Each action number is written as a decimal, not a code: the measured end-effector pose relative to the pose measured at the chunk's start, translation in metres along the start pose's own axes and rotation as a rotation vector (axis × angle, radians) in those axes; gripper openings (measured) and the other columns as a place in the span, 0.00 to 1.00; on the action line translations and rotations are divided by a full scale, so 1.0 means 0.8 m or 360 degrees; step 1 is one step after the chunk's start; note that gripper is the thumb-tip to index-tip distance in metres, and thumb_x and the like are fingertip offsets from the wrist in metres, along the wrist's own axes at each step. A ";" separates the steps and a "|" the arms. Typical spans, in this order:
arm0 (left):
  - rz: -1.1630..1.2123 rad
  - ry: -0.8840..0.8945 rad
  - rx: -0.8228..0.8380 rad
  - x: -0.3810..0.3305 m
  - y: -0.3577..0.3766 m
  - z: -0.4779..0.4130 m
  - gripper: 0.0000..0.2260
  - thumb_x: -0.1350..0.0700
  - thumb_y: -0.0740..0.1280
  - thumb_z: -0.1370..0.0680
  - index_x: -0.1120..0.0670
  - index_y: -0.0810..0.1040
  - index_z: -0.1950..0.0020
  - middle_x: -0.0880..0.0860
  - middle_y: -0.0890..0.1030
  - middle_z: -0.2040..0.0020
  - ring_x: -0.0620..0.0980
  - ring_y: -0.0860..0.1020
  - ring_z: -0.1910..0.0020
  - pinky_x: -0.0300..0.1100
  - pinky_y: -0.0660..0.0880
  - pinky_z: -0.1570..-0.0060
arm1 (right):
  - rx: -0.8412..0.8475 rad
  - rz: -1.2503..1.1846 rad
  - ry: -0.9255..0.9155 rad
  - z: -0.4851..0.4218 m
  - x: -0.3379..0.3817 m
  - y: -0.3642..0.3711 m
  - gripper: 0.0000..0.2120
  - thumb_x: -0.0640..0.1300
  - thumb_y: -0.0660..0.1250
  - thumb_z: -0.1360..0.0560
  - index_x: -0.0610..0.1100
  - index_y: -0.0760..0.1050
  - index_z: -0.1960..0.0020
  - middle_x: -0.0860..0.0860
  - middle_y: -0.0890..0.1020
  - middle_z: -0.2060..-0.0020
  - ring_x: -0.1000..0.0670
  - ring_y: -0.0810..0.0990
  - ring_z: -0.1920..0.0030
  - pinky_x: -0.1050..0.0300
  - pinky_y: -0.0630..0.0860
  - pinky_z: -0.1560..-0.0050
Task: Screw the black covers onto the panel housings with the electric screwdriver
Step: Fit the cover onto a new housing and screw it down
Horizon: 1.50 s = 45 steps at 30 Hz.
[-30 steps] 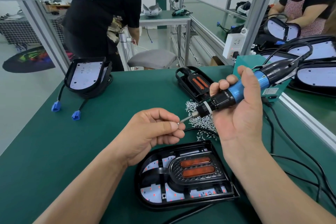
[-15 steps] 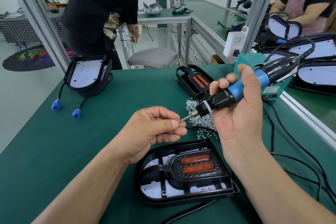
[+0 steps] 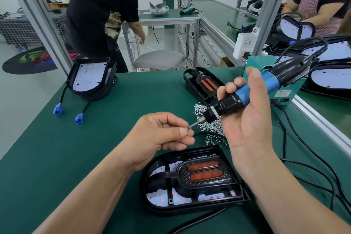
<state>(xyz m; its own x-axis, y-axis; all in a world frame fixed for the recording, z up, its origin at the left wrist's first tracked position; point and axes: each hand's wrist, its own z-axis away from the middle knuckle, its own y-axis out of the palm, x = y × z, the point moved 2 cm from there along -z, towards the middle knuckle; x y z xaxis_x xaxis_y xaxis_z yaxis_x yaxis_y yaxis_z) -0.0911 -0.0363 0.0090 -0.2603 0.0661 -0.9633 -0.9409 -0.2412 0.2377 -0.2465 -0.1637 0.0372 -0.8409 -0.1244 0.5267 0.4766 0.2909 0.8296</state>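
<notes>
The panel housing [image 3: 190, 212] with its black cover [image 3: 182, 175] lies on the green bench [image 3: 95, 138], right in front. Just above it, the left hand [image 3: 161, 135] pinches a screw [image 3: 187, 128] against the bit of the electric screwdriver [image 3: 247, 91], which the right hand [image 3: 250, 125] grips. The loose screw pile [image 3: 210, 125] sits behind.

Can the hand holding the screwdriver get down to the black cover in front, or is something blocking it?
Probably yes. The right hand holds the electric screwdriver above the black cover, with nothing between them. The left hand, pinching a screw at the bit tip, sits off to the side.
</notes>
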 end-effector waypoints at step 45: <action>-0.1456 -0.0286 0.0200 -0.019 -0.054 0.009 0.14 0.41 0.69 0.28 0.48 0.87 0.52 0.53 0.85 0.57 0.45 0.76 0.66 0.41 0.73 0.69 | 0.0012 -0.0036 0.0204 0.002 -0.008 -0.004 0.06 0.44 0.70 0.18 0.45 0.74 0.44 0.50 0.76 0.62 0.51 0.75 0.64 0.53 0.78 0.55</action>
<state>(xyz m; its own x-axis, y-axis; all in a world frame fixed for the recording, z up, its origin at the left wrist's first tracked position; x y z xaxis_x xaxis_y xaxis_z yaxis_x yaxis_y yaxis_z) -0.0482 -0.0200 0.0145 0.5720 0.3290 -0.7514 -0.8103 0.0840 -0.5800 -0.2428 -0.1625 0.0304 -0.8115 -0.2510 0.5277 0.4556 0.2938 0.8403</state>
